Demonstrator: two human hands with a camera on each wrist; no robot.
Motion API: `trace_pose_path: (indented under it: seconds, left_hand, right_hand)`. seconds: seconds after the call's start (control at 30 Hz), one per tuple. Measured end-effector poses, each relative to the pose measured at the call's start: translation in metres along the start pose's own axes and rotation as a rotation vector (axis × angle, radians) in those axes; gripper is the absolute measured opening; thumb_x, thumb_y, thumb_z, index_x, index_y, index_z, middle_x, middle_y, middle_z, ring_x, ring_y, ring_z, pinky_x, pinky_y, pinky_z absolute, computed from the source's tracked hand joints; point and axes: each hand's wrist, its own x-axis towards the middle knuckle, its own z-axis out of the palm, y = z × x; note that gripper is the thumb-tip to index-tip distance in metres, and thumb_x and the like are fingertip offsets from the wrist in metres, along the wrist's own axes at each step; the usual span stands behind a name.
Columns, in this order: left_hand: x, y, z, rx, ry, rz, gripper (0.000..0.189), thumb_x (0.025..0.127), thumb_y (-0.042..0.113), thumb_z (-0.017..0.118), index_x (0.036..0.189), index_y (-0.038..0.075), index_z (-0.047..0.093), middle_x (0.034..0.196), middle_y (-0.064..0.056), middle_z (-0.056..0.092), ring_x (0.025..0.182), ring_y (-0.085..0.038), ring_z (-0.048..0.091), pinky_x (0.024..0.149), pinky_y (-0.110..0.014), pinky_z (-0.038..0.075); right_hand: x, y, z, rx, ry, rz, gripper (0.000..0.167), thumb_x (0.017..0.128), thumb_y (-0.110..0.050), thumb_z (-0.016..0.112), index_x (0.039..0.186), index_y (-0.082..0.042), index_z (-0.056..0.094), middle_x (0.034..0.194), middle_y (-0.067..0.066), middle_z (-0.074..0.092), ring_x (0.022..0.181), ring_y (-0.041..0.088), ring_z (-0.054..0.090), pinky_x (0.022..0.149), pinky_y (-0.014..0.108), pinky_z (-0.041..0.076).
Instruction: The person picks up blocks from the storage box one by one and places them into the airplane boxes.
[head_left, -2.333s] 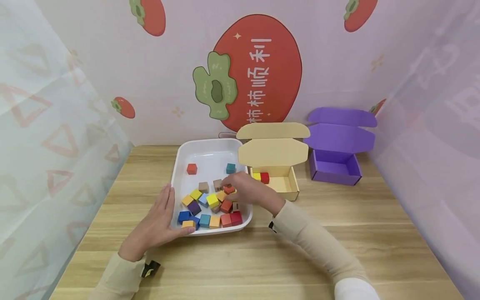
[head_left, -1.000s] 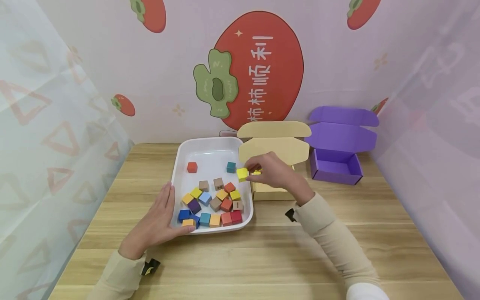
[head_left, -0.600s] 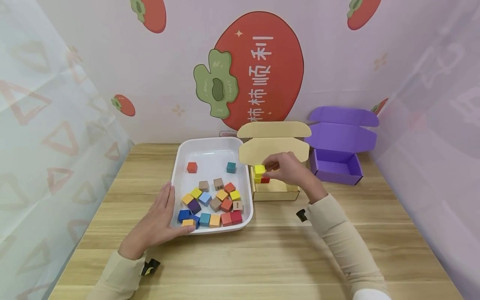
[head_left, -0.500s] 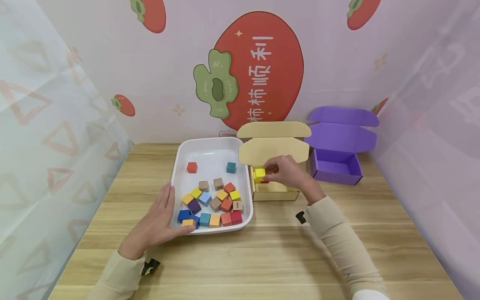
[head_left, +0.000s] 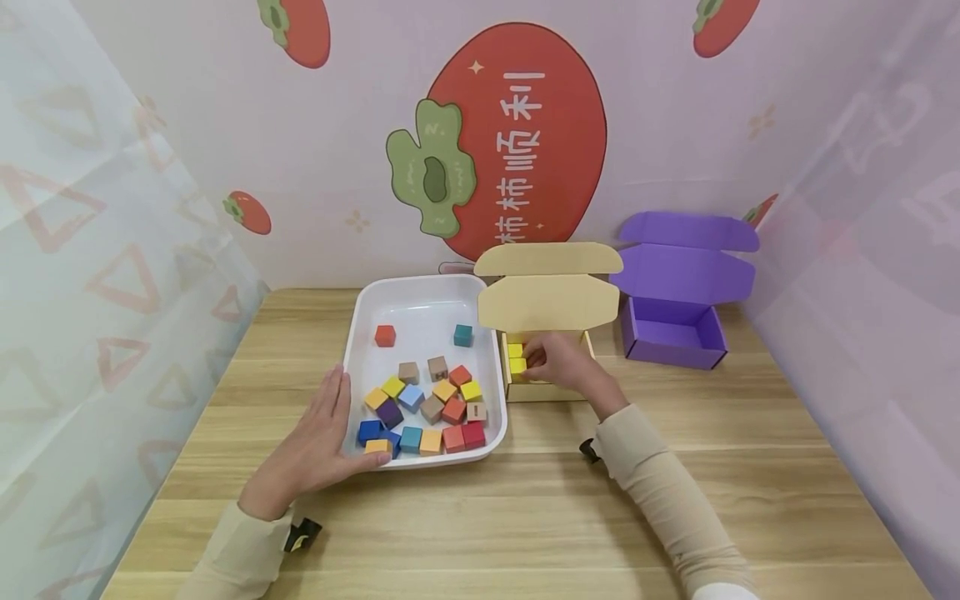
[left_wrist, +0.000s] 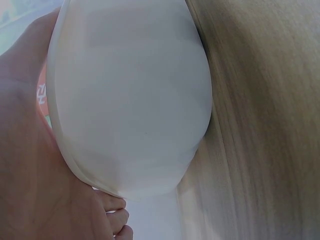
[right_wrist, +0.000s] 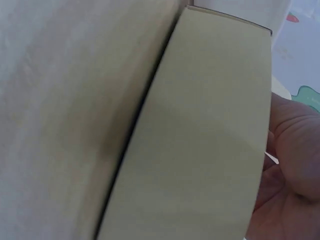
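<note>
My right hand (head_left: 561, 365) reaches into the cream cardboard box (head_left: 551, 392) and pinches a yellow wooden cube (head_left: 517, 368) by the left wall. Directly behind it sits another yellow cube (head_left: 515, 350); the box's red cube is hidden by my fingers. In the right wrist view, the box's front wall (right_wrist: 200, 120) covers my fingertips. My left hand (head_left: 315, 437) rests with straight fingers along the left side of the white tray (head_left: 423, 286), thumb at its near corner. Several coloured wooden cubes lie in the tray, mostly towards the near end, including a purple one (head_left: 389, 413).
An open purple box (head_left: 672, 354) stands right of the cream box, its lid raised like the cream lid (head_left: 547, 302). A printed cloth (head_left: 337, 125) closes off the back of the wooden table (head_left: 480, 533), with more cloth at both sides.
My right hand has taken a yellow cube from the tray, carried it right into the cream box, and lowered it in front of the other yellow cube. My left hand has stayed at the tray.
</note>
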Motion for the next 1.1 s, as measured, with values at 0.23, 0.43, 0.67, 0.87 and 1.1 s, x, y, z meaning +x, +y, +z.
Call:
trace_pose_path:
  seconds: [0.23, 0.43, 0.67, 0.87, 1.1]
  left_hand:
    - [-0.001, 0.0, 0.0, -0.024, 0.001, 0.01, 0.138, 0.082, 0.08, 0.067, 0.167, -0.006, 0.001, 0.177, -0.024, -0.007, 0.164, -0.047, 0.002, 0.128, -0.069, 0.021]
    - [-0.002, 0.0, 0.0, -0.024, -0.003, 0.001, 0.138, 0.082, 0.081, 0.067, 0.167, -0.005, 0.001, 0.177, -0.024, -0.006, 0.164, -0.047, 0.003, 0.127, -0.069, 0.021]
    - [-0.001, 0.0, 0.001, -0.017, -0.005, 0.001, 0.138, 0.082, 0.082, 0.066, 0.167, -0.005, 0.0, 0.177, -0.024, -0.007, 0.164, -0.047, 0.002, 0.128, -0.069, 0.021]
    - [-0.001, 0.001, -0.001, -0.016, -0.01, -0.001, 0.138, 0.082, 0.081, 0.066, 0.167, -0.005, 0.0, 0.177, -0.024, -0.008, 0.164, -0.046, 0.001, 0.128, -0.069, 0.021]
    - [-0.001, 0.001, -0.001, -0.018, -0.014, 0.0, 0.138, 0.082, 0.081, 0.067, 0.167, -0.006, 0.001, 0.177, -0.024, -0.008, 0.164, -0.047, 0.001, 0.128, -0.069, 0.02]
  right_hand:
    - [0.0, 0.002, 0.009, 0.018, 0.036, 0.047, 0.022, 0.085, -0.005, 0.088, 0.103, 0.003, 0.078, 0.094, 0.012, 0.08, 0.086, 0.02, 0.077, 0.077, 0.03, 0.065]
    - [0.0, -0.001, 0.011, 0.034, 0.048, 0.091, 0.022, 0.084, -0.006, 0.088, 0.102, 0.003, 0.077, 0.095, 0.012, 0.081, 0.088, 0.021, 0.078, 0.078, 0.031, 0.066]
    - [0.001, -0.005, 0.01, 0.007, 0.067, 0.101, 0.02, 0.086, -0.007, 0.087, 0.098, 0.003, 0.075, 0.094, 0.012, 0.08, 0.086, 0.021, 0.077, 0.077, 0.031, 0.065]
    - [0.0, -0.021, -0.004, -0.081, 0.108, 0.017, 0.015, 0.087, -0.008, 0.086, 0.092, 0.001, 0.075, 0.088, 0.011, 0.078, 0.081, 0.02, 0.072, 0.075, 0.034, 0.063]
    - [-0.001, -0.052, -0.017, -0.149, 0.073, -0.053, 0.031, 0.089, -0.012, 0.086, 0.116, 0.002, 0.077, 0.109, 0.016, 0.08, 0.097, 0.027, 0.075, 0.089, 0.041, 0.064]
